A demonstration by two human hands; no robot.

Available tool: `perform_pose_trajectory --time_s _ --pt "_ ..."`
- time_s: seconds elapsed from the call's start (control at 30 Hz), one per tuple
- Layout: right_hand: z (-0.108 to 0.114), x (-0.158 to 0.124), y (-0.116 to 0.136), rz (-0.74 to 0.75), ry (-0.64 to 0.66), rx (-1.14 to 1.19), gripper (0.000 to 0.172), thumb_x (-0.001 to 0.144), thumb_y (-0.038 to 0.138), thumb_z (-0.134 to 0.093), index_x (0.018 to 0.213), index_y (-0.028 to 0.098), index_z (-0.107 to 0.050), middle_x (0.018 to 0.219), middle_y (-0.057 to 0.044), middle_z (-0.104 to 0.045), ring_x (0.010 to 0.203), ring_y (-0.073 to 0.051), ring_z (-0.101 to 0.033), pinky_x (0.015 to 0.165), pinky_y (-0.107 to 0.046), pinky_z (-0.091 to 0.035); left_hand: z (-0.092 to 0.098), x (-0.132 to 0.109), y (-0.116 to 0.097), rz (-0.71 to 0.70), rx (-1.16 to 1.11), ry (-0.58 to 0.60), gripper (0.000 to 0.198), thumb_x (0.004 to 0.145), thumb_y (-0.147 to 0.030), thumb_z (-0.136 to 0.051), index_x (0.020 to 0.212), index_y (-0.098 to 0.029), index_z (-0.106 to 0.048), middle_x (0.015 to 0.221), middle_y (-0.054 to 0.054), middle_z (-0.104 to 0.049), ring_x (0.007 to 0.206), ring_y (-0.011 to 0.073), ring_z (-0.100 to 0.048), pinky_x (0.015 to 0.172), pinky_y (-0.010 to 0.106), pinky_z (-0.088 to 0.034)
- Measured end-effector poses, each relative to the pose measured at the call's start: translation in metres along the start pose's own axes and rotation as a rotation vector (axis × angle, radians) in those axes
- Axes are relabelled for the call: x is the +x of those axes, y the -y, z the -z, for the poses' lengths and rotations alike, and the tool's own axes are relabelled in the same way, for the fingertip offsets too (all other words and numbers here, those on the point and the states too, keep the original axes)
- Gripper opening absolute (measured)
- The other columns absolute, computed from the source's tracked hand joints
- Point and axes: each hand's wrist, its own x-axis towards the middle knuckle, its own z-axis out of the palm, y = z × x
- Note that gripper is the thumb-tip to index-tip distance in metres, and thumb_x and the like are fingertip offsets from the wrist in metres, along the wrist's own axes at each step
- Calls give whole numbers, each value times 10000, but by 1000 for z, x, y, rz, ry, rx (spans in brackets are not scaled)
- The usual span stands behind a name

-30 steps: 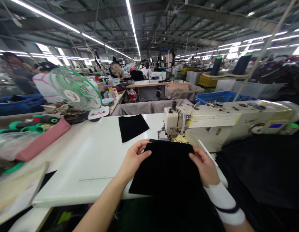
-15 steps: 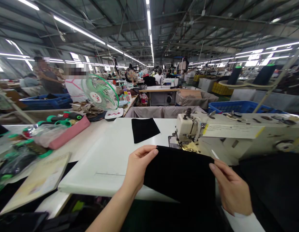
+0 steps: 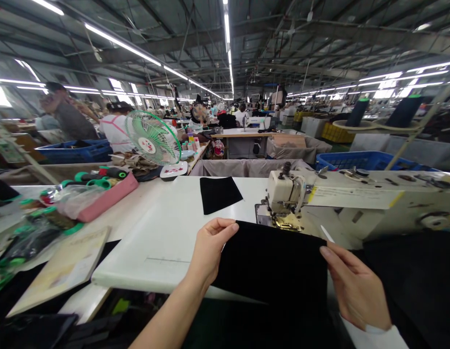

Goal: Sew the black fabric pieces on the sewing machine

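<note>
Hands first: pinching the top left corner of the black cloth with the left hand, thumb on top and fingers curled shut on the edge. Resting the right hand at the top right corner, fingers fairly straight, tips touching the edge. Can't tell if really gripping or just steadying.

Holding the cloth spread flat between the two, far edge lying on the white table just in front of the sewing machine, near end hanging off the table edge. Not under the presser foot as far as can be seen, just beside it.

Also around: smaller black piece further back on the table, well apart from the hands. Green fan and pink pouch off to the left.

Possible trouble, just guessing: easy to misjudge such a dark edge and line it up crooked. Could lose that right corner to a sag or fold with so light a hold. Might also get dragged back by the weight hanging off the front. Worth watching those fingertips so near the needle area too.
</note>
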Motion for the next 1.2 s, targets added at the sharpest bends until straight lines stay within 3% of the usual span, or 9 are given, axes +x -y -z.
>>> perform_pose_trajectory --time_s 0.2,0.33,0.47,0.67,0.97,1.2 --pt "3 2 1 98 -5 -156 428 537 455 -890 851 186 -780 909 -67 -762 866 -235 -707 784 -291 -587 2 6 2 -81 -33 -4 253 571 -233 -868 678 -151 -654 722 -4 -654 679 91 -565 660 187 -445" --pt "-1 0 5 173 103 -188 313 620 428 -848 816 195 -777 894 -61 -757 817 -221 -700 797 -331 -575 8 11 2 -107 -53 -34 302 515 -212 -891 659 -164 -630 705 -25 -642 692 83 -561 659 150 -458" --pt "-8 0 10 131 170 -80 264 670 413 -813 809 193 -770 820 -48 -747 755 -194 -683 739 -312 -559 11 14 2 -41 -64 -90 373 447 -221 -915 644 -170 -603 722 -34 -646 690 81 -566 611 122 -466" --pt "-14 -3 16 133 191 21 193 630 352 -801 688 191 -712 845 -51 -737 805 -198 -679 780 -325 -535 11 11 0 18 -41 -151 411 370 -195 -909 627 -177 -588 740 -40 -639 728 85 -572 615 92 -481" --pt "-18 -3 20 59 175 71 218 609 359 -802 658 187 -678 855 -49 -730 794 -188 -663 772 -316 -513 6 8 -4 50 -14 -183 384 325 -185 -865 584 -196 -581 721 -38 -629 707 93 -561 583 86 -487" --pt "-20 -3 19 13 166 77 256 595 388 -807 672 181 -677 821 -43 -721 736 -170 -634 721 -299 -501 12 11 -3 53 -12 -183 385 316 -175 -859 586 -199 -586 706 -45 -612 699 85 -565 586 70 -487"
